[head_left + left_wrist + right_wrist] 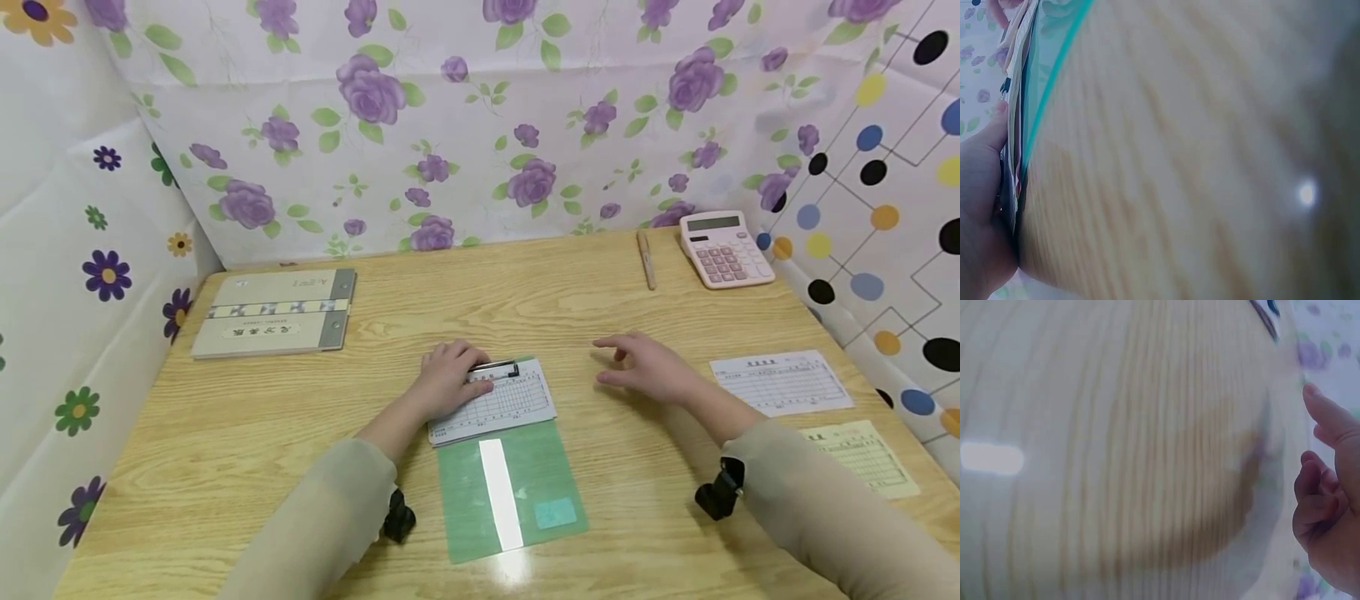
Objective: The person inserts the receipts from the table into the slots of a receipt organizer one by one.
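A translucent green clipboard (pixel 517 492) lies on the table with a metal clip (pixel 497 367) at its far end. Small printed forms (pixel 517 400) are stacked under that clip. My left hand (pixel 450 382) grips the clipboard's upper left corner, its thumb on the top form and its other fingers by the clip; some fingertips are partly hidden. In the left wrist view, the hand's thumb (pixel 994 128) lies along the stack's side. To the right of the clipboard, my right hand (pixel 641 367) hovers above the wood holding nothing, index finger and thumb extended, the other fingers bent.
A white form (pixel 780 382) and a yellow form (pixel 862 458) lie at the right, the latter partly behind my sleeve. Toward the back stand a pink calculator (pixel 726 250) and a pen (pixel 646 260). A grey-spined book (pixel 273 312) lies back left. Patterned cloth (pixel 480 125) encloses the table.
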Demonstrator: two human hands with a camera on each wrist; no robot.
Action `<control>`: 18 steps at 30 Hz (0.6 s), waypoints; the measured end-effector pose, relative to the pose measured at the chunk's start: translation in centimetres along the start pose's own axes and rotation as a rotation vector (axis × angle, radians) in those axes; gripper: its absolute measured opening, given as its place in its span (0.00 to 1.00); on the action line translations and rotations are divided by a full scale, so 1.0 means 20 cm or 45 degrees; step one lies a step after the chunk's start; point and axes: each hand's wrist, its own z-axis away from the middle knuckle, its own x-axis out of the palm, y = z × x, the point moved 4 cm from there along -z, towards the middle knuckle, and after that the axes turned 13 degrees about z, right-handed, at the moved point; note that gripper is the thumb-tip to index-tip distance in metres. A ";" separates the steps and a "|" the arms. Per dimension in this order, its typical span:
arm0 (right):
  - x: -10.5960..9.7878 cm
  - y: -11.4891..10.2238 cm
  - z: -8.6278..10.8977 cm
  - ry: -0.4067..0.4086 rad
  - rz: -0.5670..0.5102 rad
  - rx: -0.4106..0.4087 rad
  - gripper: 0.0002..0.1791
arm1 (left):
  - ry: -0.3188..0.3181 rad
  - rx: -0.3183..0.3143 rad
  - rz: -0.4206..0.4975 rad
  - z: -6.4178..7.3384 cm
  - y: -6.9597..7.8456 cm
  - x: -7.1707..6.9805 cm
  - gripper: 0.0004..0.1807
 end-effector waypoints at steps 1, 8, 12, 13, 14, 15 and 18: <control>-0.01 0.03 0.01 0.008 0.005 0.010 0.34 | -0.002 -0.001 0.001 0.00 0.00 0.00 0.23; -0.08 0.22 0.09 0.009 0.028 0.078 0.34 | 0.000 -0.010 0.007 0.00 0.00 0.00 0.23; -0.10 0.32 0.14 0.007 0.051 0.092 0.34 | 0.006 -0.004 -0.003 0.00 0.00 0.00 0.23; -0.11 0.35 0.15 0.002 0.047 0.096 0.34 | 0.004 -0.004 -0.008 0.00 0.00 0.00 0.23; -0.11 0.37 0.16 -0.001 0.052 0.105 0.34 | 0.004 -0.003 -0.007 0.00 0.00 0.00 0.23; -0.12 0.40 0.17 -0.009 0.054 0.120 0.34 | 0.005 -0.002 -0.008 0.00 0.00 0.00 0.23; -0.14 0.47 0.21 -0.033 0.063 0.159 0.34 | 0.007 0.000 -0.007 0.00 0.00 0.00 0.22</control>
